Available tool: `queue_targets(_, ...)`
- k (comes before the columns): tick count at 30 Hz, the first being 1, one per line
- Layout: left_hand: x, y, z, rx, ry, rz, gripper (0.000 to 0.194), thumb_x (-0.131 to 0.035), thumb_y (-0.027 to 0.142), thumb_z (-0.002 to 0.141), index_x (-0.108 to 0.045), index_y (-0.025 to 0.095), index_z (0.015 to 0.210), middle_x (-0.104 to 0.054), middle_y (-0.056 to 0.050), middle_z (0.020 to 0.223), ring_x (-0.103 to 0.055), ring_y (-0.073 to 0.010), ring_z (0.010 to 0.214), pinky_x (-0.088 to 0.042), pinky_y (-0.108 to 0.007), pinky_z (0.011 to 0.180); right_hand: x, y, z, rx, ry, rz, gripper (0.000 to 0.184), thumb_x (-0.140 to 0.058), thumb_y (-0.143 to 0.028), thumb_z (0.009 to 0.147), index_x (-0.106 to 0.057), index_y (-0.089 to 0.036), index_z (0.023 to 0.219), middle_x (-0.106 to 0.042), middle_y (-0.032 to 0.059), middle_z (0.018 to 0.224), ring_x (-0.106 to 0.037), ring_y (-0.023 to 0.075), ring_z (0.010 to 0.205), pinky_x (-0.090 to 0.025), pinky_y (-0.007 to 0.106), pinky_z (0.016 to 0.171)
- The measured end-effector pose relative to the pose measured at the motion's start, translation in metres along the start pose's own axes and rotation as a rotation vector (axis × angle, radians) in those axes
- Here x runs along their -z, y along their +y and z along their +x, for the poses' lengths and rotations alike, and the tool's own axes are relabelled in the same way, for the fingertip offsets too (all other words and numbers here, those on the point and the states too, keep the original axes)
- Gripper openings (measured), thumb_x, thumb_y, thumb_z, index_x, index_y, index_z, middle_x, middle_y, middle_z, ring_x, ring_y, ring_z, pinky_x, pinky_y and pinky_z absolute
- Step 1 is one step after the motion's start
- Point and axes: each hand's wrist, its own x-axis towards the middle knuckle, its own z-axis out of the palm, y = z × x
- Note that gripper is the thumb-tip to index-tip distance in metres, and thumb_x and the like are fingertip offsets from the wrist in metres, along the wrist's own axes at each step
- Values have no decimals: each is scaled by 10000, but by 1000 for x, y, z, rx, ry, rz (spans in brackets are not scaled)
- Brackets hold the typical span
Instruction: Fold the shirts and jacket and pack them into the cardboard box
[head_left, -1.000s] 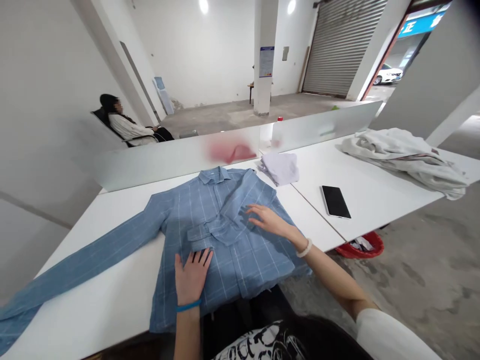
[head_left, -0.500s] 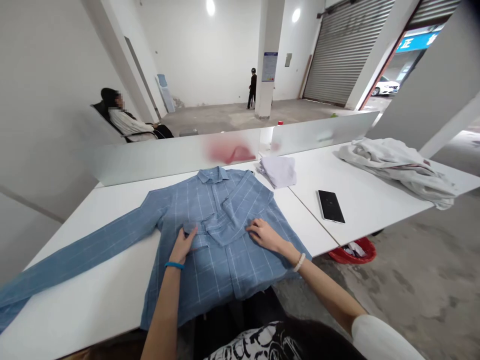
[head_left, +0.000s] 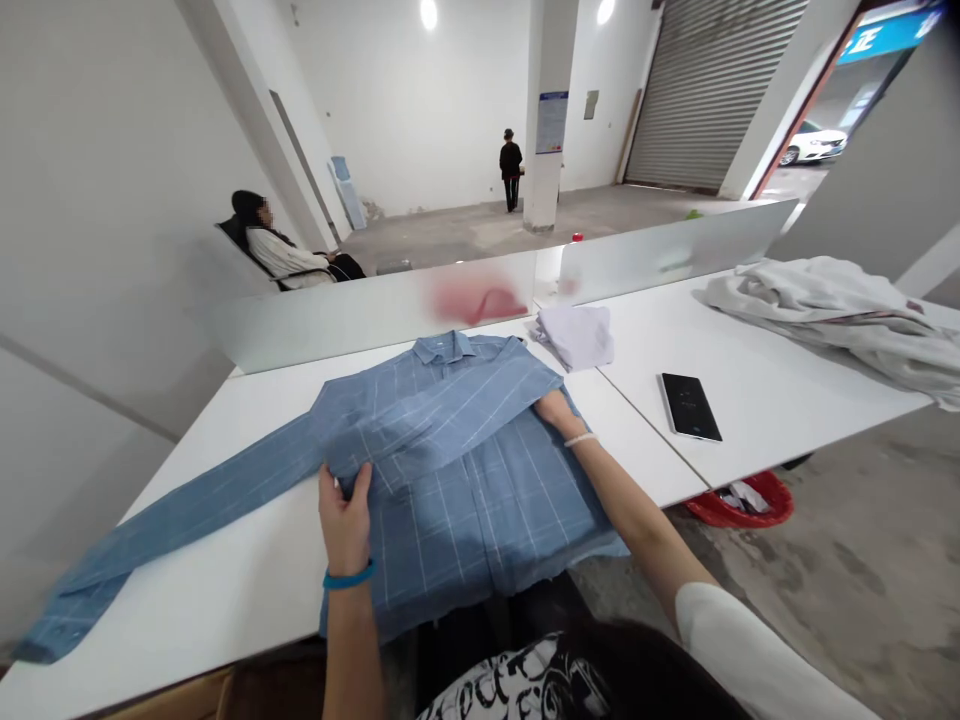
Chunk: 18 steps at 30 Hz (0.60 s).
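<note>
Left fingers [head_left: 328,488] hold the blue sleeve [head_left: 480,412]; right fingers [head_left: 550,403] (tips hidden, spread unclear) touch it.

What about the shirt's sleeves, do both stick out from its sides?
No, one sleeve lies across the table, but the other sleeve crosses the shirt's front.
</note>
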Motion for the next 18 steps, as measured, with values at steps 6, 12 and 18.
queue_targets(6, 27, -33, -25, 306, 25, 424, 661, -741, 233, 676, -464, 294, 1273, -636, -81, 1102, -547, -343, 1140, -344, -521, 1041, 22, 17, -9, -136, -105, -154, 239, -498, -174, 856, -656, -133, 1031, -655, 145, 1135, -557, 250, 1150, -362, 412, 1055)
queue_targets(12, 83, -44, 7, 231, 235, 280, 565, -726, 184, 667, -525, 265, 1189, -630, -57, 1101, -610, -241, 986, -447, -411, 955, 19, -64, -38, 26, -54, -256, 337, -364, -265, 963, -621, -141, 1142, -631, 163, 1168, -575, 270, 1126, -425, 417, 985)
queue_targets(18, 138, -59, 41, 554, 429, -407, 174, -471, 128, 823, -561, 201, 952, -635, -60, 977, -633, -148, 940, -465, -299, 924, -56, -149, -64, 564, -293, -191, 532, -406, -465, 939, -400, -210, 1406, -306, 121, 1502, -189, 306, 1409, -235, 548, 1112)
